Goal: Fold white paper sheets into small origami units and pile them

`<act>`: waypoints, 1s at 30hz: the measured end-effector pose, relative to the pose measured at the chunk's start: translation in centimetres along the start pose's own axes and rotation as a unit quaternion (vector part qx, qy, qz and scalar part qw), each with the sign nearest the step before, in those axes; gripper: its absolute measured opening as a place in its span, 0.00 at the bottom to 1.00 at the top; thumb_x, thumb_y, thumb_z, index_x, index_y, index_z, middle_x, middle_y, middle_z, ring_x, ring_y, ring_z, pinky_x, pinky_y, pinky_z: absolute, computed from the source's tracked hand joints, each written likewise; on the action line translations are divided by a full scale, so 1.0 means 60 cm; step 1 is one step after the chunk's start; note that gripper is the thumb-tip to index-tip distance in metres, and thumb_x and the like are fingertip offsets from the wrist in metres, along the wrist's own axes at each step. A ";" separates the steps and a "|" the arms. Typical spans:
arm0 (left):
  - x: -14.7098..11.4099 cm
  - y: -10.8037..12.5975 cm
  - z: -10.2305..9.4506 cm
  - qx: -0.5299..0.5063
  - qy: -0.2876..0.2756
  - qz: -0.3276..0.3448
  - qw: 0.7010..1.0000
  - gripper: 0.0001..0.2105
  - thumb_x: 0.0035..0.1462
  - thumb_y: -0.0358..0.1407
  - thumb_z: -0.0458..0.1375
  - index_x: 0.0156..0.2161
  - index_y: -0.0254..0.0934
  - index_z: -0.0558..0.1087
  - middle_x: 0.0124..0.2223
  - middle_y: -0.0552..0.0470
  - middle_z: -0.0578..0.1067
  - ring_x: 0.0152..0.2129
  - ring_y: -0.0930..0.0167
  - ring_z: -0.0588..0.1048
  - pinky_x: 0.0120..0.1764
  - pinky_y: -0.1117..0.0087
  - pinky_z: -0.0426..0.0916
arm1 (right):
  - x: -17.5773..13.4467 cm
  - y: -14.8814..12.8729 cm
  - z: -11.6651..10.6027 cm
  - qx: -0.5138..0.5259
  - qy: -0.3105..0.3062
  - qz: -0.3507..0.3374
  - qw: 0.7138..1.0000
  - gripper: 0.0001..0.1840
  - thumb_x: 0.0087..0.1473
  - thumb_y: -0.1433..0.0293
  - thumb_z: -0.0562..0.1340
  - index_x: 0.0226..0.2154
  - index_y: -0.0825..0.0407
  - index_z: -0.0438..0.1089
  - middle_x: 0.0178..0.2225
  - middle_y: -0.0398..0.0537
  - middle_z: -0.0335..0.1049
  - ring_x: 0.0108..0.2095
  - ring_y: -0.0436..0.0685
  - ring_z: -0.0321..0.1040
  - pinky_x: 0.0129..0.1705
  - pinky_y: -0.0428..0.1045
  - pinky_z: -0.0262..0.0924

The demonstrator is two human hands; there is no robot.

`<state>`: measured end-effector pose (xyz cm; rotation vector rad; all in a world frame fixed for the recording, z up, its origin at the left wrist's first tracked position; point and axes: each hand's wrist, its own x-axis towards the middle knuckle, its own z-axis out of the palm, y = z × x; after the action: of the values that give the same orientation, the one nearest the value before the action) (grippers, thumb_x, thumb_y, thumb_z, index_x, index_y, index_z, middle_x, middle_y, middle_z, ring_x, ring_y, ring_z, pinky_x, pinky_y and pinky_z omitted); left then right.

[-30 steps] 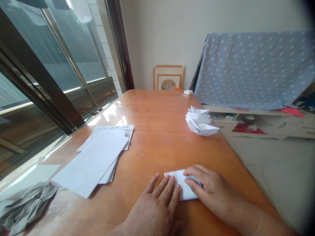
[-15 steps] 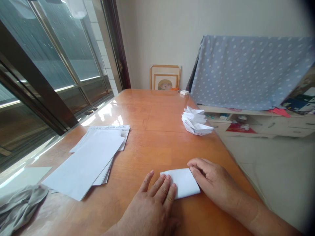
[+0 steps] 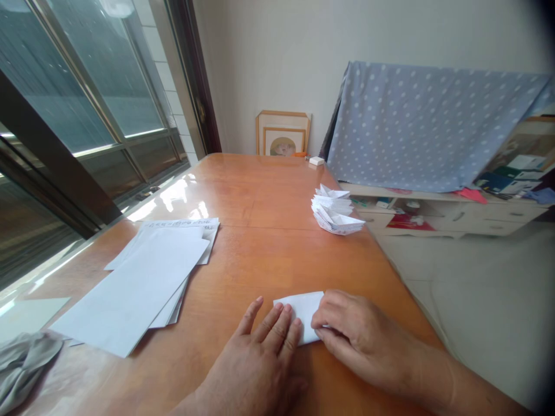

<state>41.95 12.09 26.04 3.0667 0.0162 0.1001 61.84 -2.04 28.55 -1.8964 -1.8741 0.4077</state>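
Note:
A folded sheet of white paper lies on the wooden table near its front. My left hand rests on the paper's left part with fingers stretched out and spread, holding nothing. At the paper's right end, my right hand has its fingers curled and its thumb against them, closed on the edge. The right hand covers that side of the sheet, so its right edge is hidden. Further back on the right of the table sit several folded paper boats, nested together.
Loose white sheets lie in a pile on the left, some with writing at the top. A grey cloth is at the front left corner. A small white box stands at the far end. The table's right edge runs close to my right arm.
My right hand has come from the paper's far right corner inward and nearer, over its right end. Less of the paper shows. My left hand stays on it; the view has shifted slightly.

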 end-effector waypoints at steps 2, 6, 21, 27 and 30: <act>-0.002 0.002 -0.002 -0.008 0.005 -0.006 1.000 0.28 0.67 0.50 0.48 0.64 0.37 0.63 0.65 0.41 0.66 0.63 0.56 0.63 0.66 0.49 0.46 | -0.001 0.002 0.001 -0.009 -0.030 0.003 0.999 0.09 0.62 0.74 0.56 0.34 0.51 0.70 0.34 0.45 0.67 0.34 0.52 0.64 0.38 0.48 0.57; -0.003 0.003 -0.015 -0.034 0.034 -0.024 0.999 0.21 0.67 0.40 0.49 0.63 0.38 0.64 0.62 0.43 0.70 0.60 0.59 0.67 0.64 0.50 0.49 | 0.002 0.006 -0.003 -0.016 -0.054 0.017 0.998 0.09 0.63 0.74 0.55 0.33 0.52 0.70 0.35 0.46 0.68 0.34 0.52 0.64 0.38 0.48 0.58; 0.033 -0.013 -0.063 -0.119 -0.013 -0.145 0.982 0.06 0.65 0.39 0.54 0.37 0.41 0.71 0.34 0.57 0.79 0.29 0.67 0.74 0.37 0.64 0.59 | 0.001 0.007 -0.004 -0.005 -0.053 0.020 0.998 0.10 0.64 0.73 0.54 0.33 0.51 0.70 0.35 0.46 0.68 0.34 0.52 0.64 0.38 0.48 0.60; 0.035 -0.006 -0.060 -0.107 -0.011 -0.109 0.988 0.03 0.64 0.34 0.56 0.41 0.41 0.71 0.41 0.55 0.79 0.37 0.67 0.76 0.41 0.62 0.57 | 0.000 0.008 -0.008 -0.021 -0.039 0.026 0.999 0.10 0.62 0.74 0.55 0.35 0.51 0.71 0.35 0.46 0.69 0.34 0.53 0.65 0.38 0.48 0.60; 0.034 -0.007 -0.057 -0.101 0.000 -0.101 0.990 0.03 0.63 0.32 0.56 0.41 0.41 0.71 0.41 0.54 0.79 0.39 0.66 0.76 0.42 0.62 0.56 | -0.008 -0.006 -0.012 -0.063 -0.012 0.003 0.998 0.10 0.61 0.74 0.56 0.37 0.50 0.73 0.35 0.48 0.71 0.36 0.55 0.66 0.42 0.51 0.60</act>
<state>43.76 12.76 29.56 2.8430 0.2967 0.0834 61.88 -2.57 29.32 -1.9865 -1.9519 0.3210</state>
